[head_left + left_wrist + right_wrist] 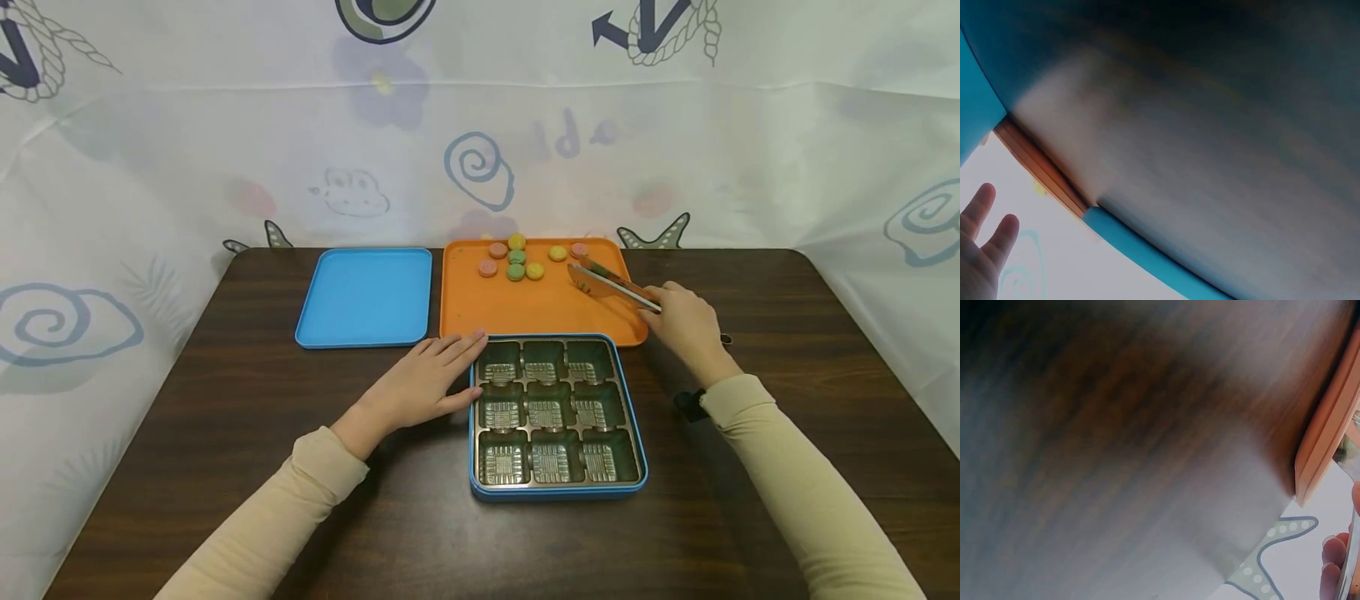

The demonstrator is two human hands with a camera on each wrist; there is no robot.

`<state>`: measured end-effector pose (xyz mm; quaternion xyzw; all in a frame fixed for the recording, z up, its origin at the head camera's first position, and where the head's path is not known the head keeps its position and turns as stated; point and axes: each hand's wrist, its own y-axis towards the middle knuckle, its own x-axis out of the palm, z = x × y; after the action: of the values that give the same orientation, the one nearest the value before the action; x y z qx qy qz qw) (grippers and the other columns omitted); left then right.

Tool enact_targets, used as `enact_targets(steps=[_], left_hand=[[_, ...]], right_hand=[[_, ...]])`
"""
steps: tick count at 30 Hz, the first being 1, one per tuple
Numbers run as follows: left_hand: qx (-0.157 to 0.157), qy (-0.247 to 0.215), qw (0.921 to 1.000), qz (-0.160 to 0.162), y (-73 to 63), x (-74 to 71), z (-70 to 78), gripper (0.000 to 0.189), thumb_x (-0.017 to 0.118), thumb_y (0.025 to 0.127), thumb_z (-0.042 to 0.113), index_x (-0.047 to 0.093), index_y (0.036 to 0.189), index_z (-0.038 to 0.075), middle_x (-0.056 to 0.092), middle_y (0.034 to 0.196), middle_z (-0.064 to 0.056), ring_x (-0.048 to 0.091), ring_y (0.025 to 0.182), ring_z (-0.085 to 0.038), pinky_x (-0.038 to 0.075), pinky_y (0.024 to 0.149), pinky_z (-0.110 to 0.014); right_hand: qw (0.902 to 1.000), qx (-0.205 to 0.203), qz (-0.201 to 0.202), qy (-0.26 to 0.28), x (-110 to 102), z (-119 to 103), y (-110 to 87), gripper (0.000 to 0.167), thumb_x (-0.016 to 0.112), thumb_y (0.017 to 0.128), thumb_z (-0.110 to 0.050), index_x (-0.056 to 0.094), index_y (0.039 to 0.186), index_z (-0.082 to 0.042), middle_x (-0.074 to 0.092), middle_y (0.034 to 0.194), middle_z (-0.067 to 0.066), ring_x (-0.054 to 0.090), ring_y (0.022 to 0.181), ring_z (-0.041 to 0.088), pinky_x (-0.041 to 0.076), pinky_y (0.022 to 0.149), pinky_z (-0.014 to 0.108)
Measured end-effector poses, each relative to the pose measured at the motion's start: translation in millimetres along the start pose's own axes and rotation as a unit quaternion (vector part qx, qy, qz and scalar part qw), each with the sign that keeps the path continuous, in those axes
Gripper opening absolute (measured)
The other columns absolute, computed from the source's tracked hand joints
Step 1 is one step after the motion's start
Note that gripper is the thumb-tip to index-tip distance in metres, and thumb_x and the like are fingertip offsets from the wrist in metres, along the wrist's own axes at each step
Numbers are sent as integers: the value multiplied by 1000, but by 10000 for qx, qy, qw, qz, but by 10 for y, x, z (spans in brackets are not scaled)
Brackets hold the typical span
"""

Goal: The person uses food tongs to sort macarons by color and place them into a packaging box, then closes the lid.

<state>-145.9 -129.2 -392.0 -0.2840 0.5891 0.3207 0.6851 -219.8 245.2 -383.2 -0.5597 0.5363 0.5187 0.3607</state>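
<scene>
My right hand [686, 327] grips a pair of metal tongs [618, 289], whose tips are over the right part of the orange tray [525, 308]. Close to the tips sits a pink macaron-like piece [579, 250]; whether they touch is unclear. Several more small round pieces lie on that tray, among them a yellow one [557, 253] and a green one [515, 272]. With fingers extended, my left hand [420, 383] touches the left rim of a blue-edged tin [643, 454]. Inside the tin is a metallic insert [551, 425] with several square compartments, none holding a piece.
A flat blue tray [367, 296] lies left of the orange one, near the back edge of the dark wooden table [247, 392]. Behind it hangs a patterned white cloth [285, 158]. The tin stands just in front of the orange tray.
</scene>
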Motion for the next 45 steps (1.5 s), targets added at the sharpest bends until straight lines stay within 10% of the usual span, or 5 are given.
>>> enact_targets(steps=[37, 45], left_hand=[[-4, -7, 10000, 91, 3, 14, 1, 68, 38, 99, 50, 22, 154, 14, 28, 158, -4, 35, 141, -29, 29, 115, -50], [-38, -30, 10000, 18, 10, 10, 0, 68, 37, 99, 50, 21, 154, 14, 26, 159, -4, 34, 142, -29, 28, 116, -49]], right_hand=[[9704, -1819, 1556, 320, -543, 108, -751, 37, 82, 71, -9, 72, 106, -4, 61, 78, 4, 36, 54, 4, 31, 48, 23], [9562, -2329, 1707, 480, -528, 109, -859, 64, 39, 92, -59, 72, 101, -5, 62, 78, 1, 38, 54, 1, 31, 48, 18]])
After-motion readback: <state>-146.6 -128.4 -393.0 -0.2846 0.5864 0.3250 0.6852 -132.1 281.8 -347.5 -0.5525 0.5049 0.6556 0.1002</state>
